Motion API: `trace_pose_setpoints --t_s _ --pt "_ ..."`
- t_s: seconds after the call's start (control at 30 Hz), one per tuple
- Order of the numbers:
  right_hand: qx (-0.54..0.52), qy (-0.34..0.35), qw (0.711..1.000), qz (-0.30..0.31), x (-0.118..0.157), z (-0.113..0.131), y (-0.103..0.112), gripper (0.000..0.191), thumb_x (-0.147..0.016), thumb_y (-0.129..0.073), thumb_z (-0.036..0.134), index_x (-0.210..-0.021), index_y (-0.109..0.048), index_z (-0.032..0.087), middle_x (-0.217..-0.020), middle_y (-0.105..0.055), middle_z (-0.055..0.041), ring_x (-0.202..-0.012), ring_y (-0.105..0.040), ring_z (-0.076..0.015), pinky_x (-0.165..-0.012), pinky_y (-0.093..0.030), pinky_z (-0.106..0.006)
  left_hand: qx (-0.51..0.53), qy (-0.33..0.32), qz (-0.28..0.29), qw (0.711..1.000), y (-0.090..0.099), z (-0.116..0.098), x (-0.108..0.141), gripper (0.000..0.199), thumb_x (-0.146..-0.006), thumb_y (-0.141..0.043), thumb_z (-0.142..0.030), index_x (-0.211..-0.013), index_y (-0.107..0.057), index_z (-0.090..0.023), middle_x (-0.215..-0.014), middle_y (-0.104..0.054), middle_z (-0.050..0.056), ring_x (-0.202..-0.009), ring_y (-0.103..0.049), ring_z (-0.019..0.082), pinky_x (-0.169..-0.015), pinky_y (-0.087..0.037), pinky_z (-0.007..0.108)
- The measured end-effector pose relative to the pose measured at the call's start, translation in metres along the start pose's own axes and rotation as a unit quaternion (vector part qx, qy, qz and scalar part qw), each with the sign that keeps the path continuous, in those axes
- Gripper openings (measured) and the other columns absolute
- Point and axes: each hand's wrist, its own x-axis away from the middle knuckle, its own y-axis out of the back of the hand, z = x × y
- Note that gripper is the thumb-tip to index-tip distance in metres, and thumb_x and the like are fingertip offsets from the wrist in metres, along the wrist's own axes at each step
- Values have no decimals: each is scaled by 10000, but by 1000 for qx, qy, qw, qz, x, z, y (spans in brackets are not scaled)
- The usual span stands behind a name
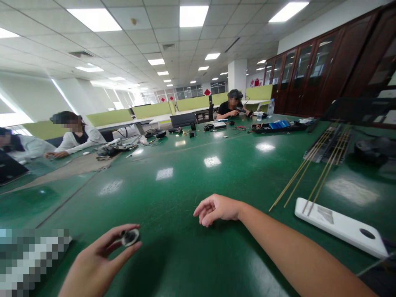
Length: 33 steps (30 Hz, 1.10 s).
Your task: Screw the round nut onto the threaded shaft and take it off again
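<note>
Ceiling lights (194, 16) shine over a large office, with dark wooden cabinets (324, 66) along the right wall and yellow-green partitions (193, 103) across the back. Below them spreads a wide glossy green table (182, 177). A seam (68, 204) runs diagonally across its left side.

Near the front, the left hand (100, 253) holds a small round part (130, 238), dark with a paler rim, pinched between thumb and fingers above the tabletop. The part sits at the fingertips, its rim side facing right. The right hand (221, 208) is relaxed, fingers loosely bent, well apart from the left; whether it touches the table I cannot tell. Between the two hands lies a gap of bare green, and a longer stretch runs forward from them to the clutter at the far edge.

On the right, the room narrows: a white oblong case (343, 229) slants beside the right forearm, with the near ends of several thin sticks (320, 140) over it. At lower left, a pixelated patch (34, 264) borders the left hand's space. Far across, a black tray (272, 130) and a bottle (271, 108) stand near a seated person (227, 109).
</note>
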Motion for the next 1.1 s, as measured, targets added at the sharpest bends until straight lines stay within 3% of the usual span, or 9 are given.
trace_pose_setpoints --t_s 0.13,0.2,0.33,0.43,0.57,1.1 --pt "53 65 990 -116 -3 -3 6 496 -682 -823 263 -1124 -655 113 -890 -698 -63 -731 -644 -130 -685 -504 -259 34 -64 138 988 -58 -21 -40 354 -855 -712 -382 -1183 -643 -267 -1143 -664 42 -1027 -661 225 -927 -560 357" --pt "144 93 972 -159 -2 -2 5 492 -697 -787 221 -1158 -639 131 -940 -695 -64 -758 -638 -136 -693 -495 -264 31 -93 151 984 -86 -26 -52 308 -879 -687 -330 -1180 -648 -280 -1121 -642 44 -1012 -644 212 -882 -556 334" --pt "375 149 888 -220 1 3 -7 538 -685 -741 161 -1208 -623 204 -1043 -674 -46 -845 -619 -159 -750 -480 -284 34 -123 141 982 -121 -15 -54 330 -901 -664 -281 -1230 -636 -303 -1127 -622 49 -1028 -619 209 -901 -520 337" --pt "449 169 847 -227 -1 8 -21 526 -694 -747 207 -1203 -614 215 -1049 -659 -46 -890 -613 -184 -828 -476 -315 41 -136 144 979 -127 -2 -50 340 -904 -671 -285 -1239 -628 -317 -1145 -629 36 -1046 -613 206 -926 -501 334" --pt "490 177 824 -221 -7 11 -35 454 -705 -775 299 -1127 -633 213 -1018 -659 -49 -926 -609 -211 -841 -465 -321 57 -145 115 981 -122 3 -46 303 -883 -703 -273 -1178 -640 -301 -1109 -649 20 -1025 -618 194 -914 -499 313" --pt "500 185 819 -210 -11 10 -42 159 -812 -656 243 -962 -667 192 -860 -663 -37 -792 -605 -179 -756 -441 -300 81 -160 95 979 -122 -2 -42 283 -867 -710 -226 -1142 -659 -270 -1065 -643 48 -982 -621 202 -870 -513 314"
